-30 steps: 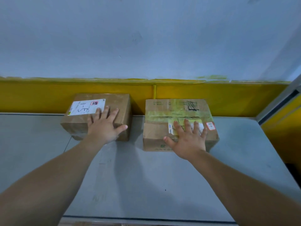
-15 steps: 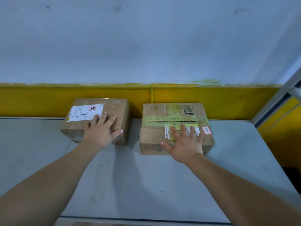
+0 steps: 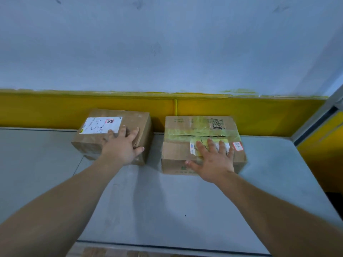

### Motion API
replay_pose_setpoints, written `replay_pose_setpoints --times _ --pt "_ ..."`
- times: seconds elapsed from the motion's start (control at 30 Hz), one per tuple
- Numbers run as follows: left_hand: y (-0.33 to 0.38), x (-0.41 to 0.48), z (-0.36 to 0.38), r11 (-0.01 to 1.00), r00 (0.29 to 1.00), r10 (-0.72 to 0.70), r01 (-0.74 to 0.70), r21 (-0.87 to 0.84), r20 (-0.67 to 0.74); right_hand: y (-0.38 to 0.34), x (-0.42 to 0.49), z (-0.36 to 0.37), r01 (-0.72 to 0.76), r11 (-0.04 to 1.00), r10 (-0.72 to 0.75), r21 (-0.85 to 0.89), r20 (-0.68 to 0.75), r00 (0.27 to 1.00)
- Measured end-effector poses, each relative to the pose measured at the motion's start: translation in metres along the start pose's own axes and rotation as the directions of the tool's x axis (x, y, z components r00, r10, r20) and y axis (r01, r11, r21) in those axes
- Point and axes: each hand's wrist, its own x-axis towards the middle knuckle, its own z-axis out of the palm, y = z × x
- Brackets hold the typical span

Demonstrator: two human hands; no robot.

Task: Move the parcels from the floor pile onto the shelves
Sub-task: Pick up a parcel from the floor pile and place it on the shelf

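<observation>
Two cardboard parcels lie side by side on a grey shelf, close to the yellow back rail. The left parcel carries a white label with handwriting. My left hand rests flat on its near right part, fingers spread. The right parcel is wrapped in yellowish tape and has a small red-edged sticker. My right hand lies flat on its near top edge, fingers straight and spread. A narrow gap separates the two parcels.
A yellow rail runs along the back of the shelf below a pale wall. A grey upright post bounds the shelf on the right. The shelf's front edge is at the bottom.
Both hands stay flat on their parcels, slightly nearer the parcels' front edges. The parcels sit lower in the picture as the camera tilts up.
</observation>
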Motion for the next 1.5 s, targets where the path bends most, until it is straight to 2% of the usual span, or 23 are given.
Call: replay_pose_setpoints --times 0.23,0.4,0.53,0.77,1.03,1.13,1.27,1.5 --pt "0.002 0.003 -0.001 1.000 0.999 -0.014 0.015 0.024 -0.037 0.001 -0.010 0.001 0.006 1.000 -0.006 -0.029 -0.012 1.000" --pt "0.006 0.016 -0.006 1.000 1.000 -0.013 0.013 0.025 0.008 0.001 -0.012 0.001 -0.009 1.000 0.009 -0.019 -0.001 1.000" --pt "0.005 0.005 -0.003 0.998 1.000 0.011 -0.009 0.069 -0.029 0.000 -0.007 0.001 -0.008 1.000 0.008 -0.011 -0.004 1.000" --pt "0.012 -0.006 -0.005 0.996 0.996 -0.051 0.055 -0.071 0.067 0.001 0.004 -0.005 -0.006 1.000 0.006 0.000 0.025 1.000" --pt "-0.018 -0.035 -0.019 0.969 0.999 0.010 0.002 -0.246 0.044 -0.021 0.011 -0.059 0.000 0.999 0.002 -0.032 0.049 0.999" --pt "-0.048 -0.059 -0.025 0.951 0.999 0.027 -0.032 -0.307 -0.020 -0.056 0.010 -0.090 0.084 0.996 -0.085 -0.034 -0.025 0.996" --pt "-0.107 -0.106 -0.036 0.941 0.995 0.021 -0.052 -0.334 -0.096 -0.138 -0.006 -0.124 0.239 0.969 -0.245 -0.061 -0.131 0.961" --pt "-0.274 -0.225 -0.043 0.929 0.983 -0.143 0.093 -0.358 -0.116 -0.349 -0.067 -0.137 0.523 0.845 -0.535 -0.114 -0.144 0.832"
